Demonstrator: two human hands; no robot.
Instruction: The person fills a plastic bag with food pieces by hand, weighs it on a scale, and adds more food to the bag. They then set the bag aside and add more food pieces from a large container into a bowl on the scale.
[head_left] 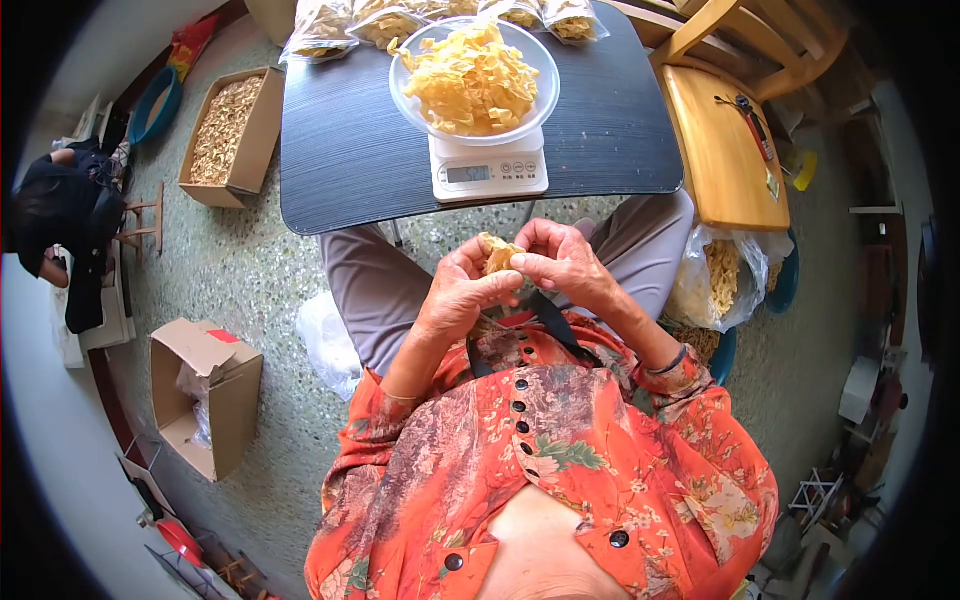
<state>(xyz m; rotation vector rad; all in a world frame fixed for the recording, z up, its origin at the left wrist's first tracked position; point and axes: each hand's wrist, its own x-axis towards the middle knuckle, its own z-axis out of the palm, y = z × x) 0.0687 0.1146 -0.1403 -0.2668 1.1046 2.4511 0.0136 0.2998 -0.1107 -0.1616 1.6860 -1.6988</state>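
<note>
Now | left hand [458,295] and right hand [566,262] at centre frame, fingers pinched on a pale dried piece [497,254] | looks light, brittle | best gripped gently by edges

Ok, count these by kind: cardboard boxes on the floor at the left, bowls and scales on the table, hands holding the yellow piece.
Cardboard boxes: 2, the box of dried pieces and the open box with plastic inside
Clear bowl: 1
Digital scale: 1
Hands on the yellow piece: 2, left hand and right hand
Total: 6
</note>
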